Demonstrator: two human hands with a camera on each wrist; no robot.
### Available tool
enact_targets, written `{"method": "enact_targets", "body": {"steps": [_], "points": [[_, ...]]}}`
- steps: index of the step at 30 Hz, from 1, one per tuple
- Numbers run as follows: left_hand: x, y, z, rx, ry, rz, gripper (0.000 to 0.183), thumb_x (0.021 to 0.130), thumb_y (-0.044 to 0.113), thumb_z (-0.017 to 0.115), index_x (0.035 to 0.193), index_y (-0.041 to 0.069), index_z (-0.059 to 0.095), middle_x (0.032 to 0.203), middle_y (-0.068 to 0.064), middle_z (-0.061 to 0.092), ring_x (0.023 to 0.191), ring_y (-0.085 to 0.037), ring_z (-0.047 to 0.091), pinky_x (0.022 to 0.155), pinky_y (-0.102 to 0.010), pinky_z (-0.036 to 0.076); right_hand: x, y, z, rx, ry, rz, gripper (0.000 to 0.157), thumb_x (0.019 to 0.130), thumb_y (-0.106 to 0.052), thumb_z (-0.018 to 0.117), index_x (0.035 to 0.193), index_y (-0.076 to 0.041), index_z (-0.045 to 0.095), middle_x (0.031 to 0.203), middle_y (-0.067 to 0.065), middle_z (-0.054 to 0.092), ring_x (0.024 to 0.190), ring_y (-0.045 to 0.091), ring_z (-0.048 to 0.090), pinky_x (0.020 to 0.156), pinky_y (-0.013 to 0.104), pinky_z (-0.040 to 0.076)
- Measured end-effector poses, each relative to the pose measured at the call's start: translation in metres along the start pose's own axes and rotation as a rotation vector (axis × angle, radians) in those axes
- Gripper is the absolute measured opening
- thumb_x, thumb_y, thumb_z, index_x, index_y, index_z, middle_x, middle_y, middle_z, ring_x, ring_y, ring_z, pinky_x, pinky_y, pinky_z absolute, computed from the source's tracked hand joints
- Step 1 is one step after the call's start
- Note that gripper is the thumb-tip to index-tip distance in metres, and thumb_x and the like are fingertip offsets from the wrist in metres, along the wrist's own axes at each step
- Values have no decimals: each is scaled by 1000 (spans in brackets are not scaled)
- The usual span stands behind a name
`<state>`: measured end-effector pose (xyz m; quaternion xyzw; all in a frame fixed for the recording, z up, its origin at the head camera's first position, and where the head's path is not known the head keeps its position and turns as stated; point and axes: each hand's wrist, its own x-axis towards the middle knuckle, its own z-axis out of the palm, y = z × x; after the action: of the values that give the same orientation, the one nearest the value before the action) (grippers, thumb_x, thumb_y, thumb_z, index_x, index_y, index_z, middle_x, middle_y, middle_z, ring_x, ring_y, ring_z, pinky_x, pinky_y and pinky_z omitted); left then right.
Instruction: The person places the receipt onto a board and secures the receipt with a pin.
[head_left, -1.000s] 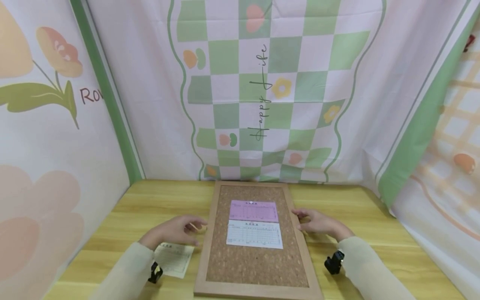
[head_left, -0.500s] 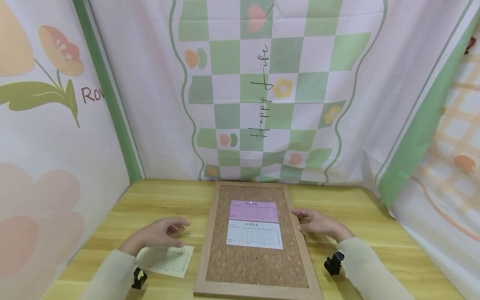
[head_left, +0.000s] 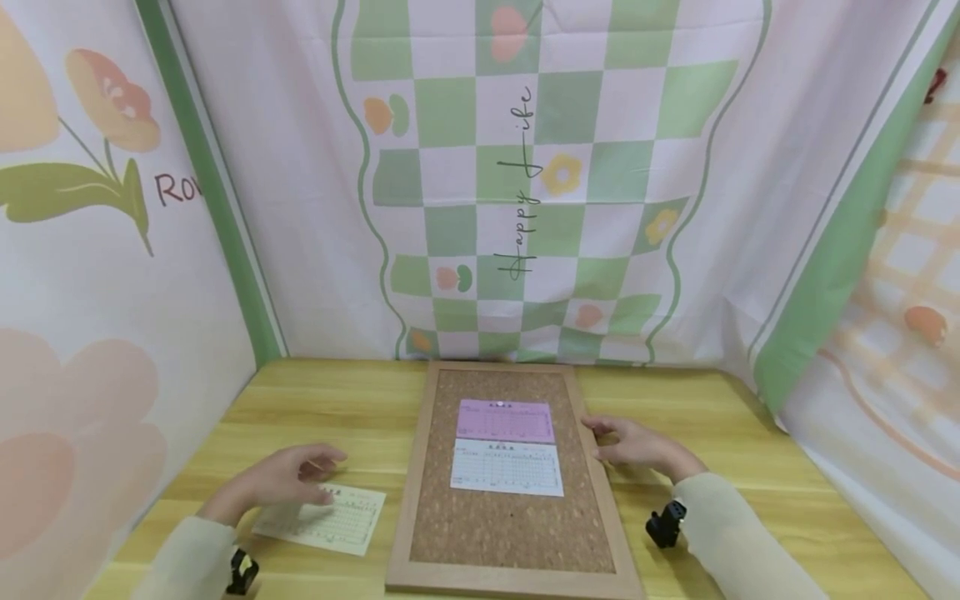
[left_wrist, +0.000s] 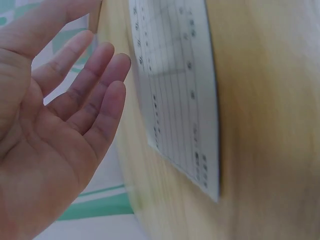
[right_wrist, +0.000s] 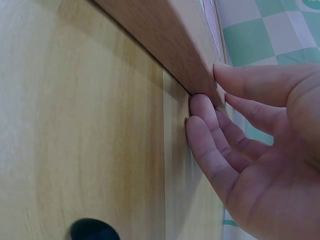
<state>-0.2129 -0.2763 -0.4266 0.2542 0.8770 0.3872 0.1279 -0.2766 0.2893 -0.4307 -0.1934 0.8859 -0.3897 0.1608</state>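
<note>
A cork board (head_left: 517,533) in a wooden frame lies on the table, bearing a pink form slip (head_left: 506,421) with a white pin at its top and a white form slip (head_left: 506,468) just below. My right hand (head_left: 633,443) holds the board's right edge; in the right wrist view the thumb is at the frame's upper edge and the fingertips (right_wrist: 201,107) are against its side. Left of the board, a pale yellow form slip (head_left: 352,525) lies on the wood. Over its far-left part hovers my left hand (head_left: 277,479), fingers loosely bent and holding nothing, as the left wrist view confirms.
The wood-grain table (head_left: 322,400) reaches back to a green-and-white checked curtain (head_left: 517,208). Printed fabric (head_left: 90,275) hangs along the left side, with more on the right. A black camera (head_left: 666,523) sits at the right wrist, another at the left.
My left hand has drawn away from the board's left edge, moving left and slightly nearer, uncovering more of the yellow slip. The right hand and the board stay in place.
</note>
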Motion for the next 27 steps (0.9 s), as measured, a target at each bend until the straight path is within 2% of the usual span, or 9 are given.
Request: {"method": "enact_targets", "body": {"steps": [8, 14, 20, 23, 27], "points": [[-8, -6, -3, 43, 34, -62, 61, 81, 22, 83, 132, 0, 58, 125, -18, 62, 113, -39, 58, 95, -53, 48, 0, 0, 1, 13, 4, 7, 65, 95, -11, 67, 150, 7, 37, 137, 30, 48, 128, 47, 43, 98, 57, 42], [-15, -8, -5, 49, 66, -74, 62, 81, 23, 83, 132, -2, 58, 127, -21, 61, 113, -42, 57, 94, -57, 47, 0, 1, 1, 15, 8, 3, 65, 95, -11, 67, 149, 8, 37, 136, 29, 48, 127, 46, 44, 97, 54, 43], [-21, -14, -9, 33, 76, -85, 64, 83, 24, 83, 132, -7, 56, 130, -26, 59, 119, -48, 54, 99, -63, 41, 0, 1, 0, 31, 6, 9, 66, 95, -11, 67, 150, 7, 37, 137, 31, 47, 127, 46, 44, 96, 54, 45], [-23, -18, -10, 53, 71, -96, 66, 82, 24, 83, 132, -10, 55, 130, -26, 59, 117, -46, 55, 98, -60, 43, -1, 2, 0, 32, 5, 11, 66, 95, -11, 67, 150, 7, 37, 138, 31, 47, 127, 46, 44, 96, 55, 45], [-24, -24, -11, 93, 65, -92, 68, 81, 23, 84, 131, -13, 55, 127, -26, 60, 111, -40, 58, 93, -46, 48, -1, 2, 0, 34, 8, 10, 66, 95, -11, 67, 150, 7, 37, 138, 31, 47, 128, 46, 44, 97, 56, 44]]}}
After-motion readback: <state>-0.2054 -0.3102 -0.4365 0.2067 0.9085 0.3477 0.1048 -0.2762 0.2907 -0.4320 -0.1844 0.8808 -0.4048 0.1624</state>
